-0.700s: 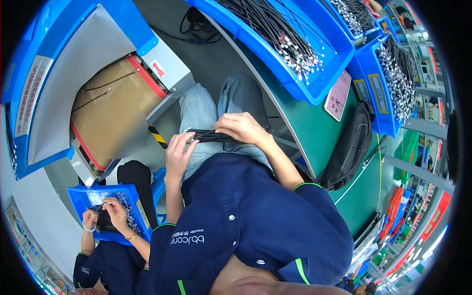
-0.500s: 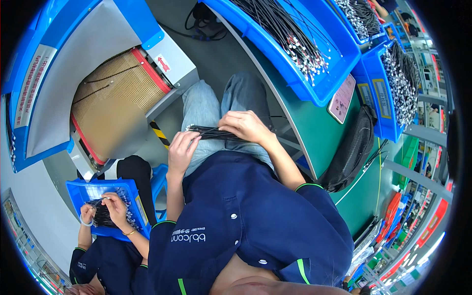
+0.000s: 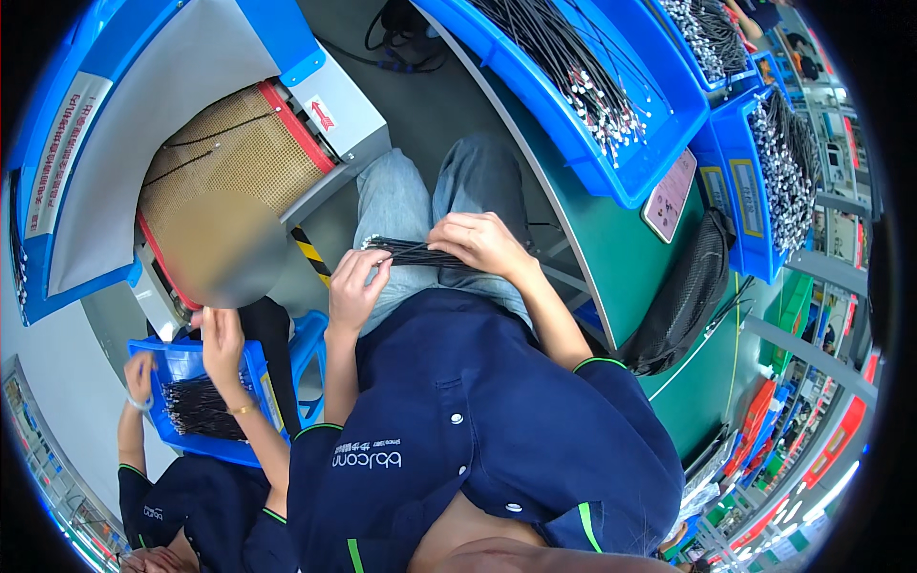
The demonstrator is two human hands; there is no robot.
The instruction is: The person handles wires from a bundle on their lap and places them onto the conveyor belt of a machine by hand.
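Observation:
A bundle of thin black cables [image 3: 413,254] lies across my lap, over my blue jeans [image 3: 420,201]. My right hand [image 3: 478,244] is closed over the bundle's right part. My left hand [image 3: 353,286] pinches the bundle's left end with its fingertips. Both hands sit close together just in front of my dark blue jacket [image 3: 478,420].
A conveyor with a tan mesh belt [image 3: 215,191] and blue housing stands to the left. Blue bins of black cables with metal ends [image 3: 583,76] sit on a green table [image 3: 592,239] to the right. A co-worker's hands [image 3: 220,344] reach over a blue bin of cables [image 3: 196,406] at lower left.
My hands stay on the bundle, shifting only slightly. The co-worker's hands have lifted out of their bin and moved up toward the conveyor.

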